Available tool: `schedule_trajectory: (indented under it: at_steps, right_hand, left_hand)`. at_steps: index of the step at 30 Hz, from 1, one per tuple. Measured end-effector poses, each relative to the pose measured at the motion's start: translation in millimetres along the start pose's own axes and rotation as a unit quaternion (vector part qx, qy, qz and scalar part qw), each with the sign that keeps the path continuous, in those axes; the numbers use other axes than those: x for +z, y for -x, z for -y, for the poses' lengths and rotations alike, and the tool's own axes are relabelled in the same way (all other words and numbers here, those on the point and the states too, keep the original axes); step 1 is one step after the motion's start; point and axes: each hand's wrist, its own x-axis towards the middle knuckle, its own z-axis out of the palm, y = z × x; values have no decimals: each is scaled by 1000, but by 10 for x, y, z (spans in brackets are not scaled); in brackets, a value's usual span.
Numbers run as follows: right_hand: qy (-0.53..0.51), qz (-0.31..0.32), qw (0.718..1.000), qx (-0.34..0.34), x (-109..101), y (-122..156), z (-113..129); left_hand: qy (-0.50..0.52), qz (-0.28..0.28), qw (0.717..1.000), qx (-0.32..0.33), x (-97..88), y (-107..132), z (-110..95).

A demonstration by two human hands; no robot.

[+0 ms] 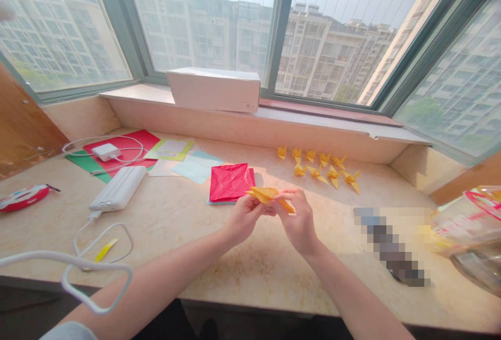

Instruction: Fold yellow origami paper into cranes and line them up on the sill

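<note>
Our left hand (245, 220) and right hand (297, 220) both grasp a folded yellow origami piece (266, 195), pinching it above the marble counter (195, 262); our fingers hide part of it, so we cannot make out its whole shape; it sits just in front of a creased red paper sheet (230, 182); a group of small yellow origami cranes (317, 168) lies to the right; further right, a pixelated blur (391, 246) hides whatever lies there, and the frame cuts off a clear plastic bag (469, 220); a red-and-white object (23, 197) is cut off at the left, so we cannot name it; the white box (213, 89) on the windowsill (141, 92) has small print near one corner, too tiny to read; the printed green card (170, 149) is illegible too.
</note>
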Motion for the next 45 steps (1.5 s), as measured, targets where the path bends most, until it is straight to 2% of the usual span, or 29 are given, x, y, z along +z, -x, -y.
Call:
schedule_trajectory:
  at_steps: [4, 6, 12, 17, 21, 23, 26, 31, 36, 45]
  right_hand:
    - [-43, -15, 992, 118, -11, -23, 25]
    - [-56, -2, 987, 148, -20, -37, 29]
    - [-90, 39, 983, 156, -39, -71, -12]
    - [-113, 34, 978, 173, -45, -76, -64]
    - [-85, 21, 977, 196, -48, -68, -32]
    - [-56, 16, 986, 157, -54, -57, -4]
    - [-1, 16, 998, 54, -63, -38, 2]
    - [92, 73, 990, -80, -75, -29, -78]
    - [147, 114, 973, -134, -89, -37, -121]
    - [176, 123, 959, -183, -166, -61, -100]
  left_hand:
    - [4, 28, 999, 15, 20, 41, -42]
    - [8, 37, 999, 16, 25, 48, -44]
    - [8, -5, 1000, -19, 38, 22, -29]
    - [-11, 0, 1000, -11, 41, 25, -28]
    - [-28, 6, 1000, -9, 32, 32, 5]
    - [-33, 2, 999, -9, 32, 37, 14]
    - [-38, -11, 999, -10, 35, 48, 1]
    - [-38, -49, 998, -14, 28, 48, -44]
    - [-51, -66, 996, -21, -5, 21, -34]
    - [-94, -41, 995, 1, -14, 29, -14]
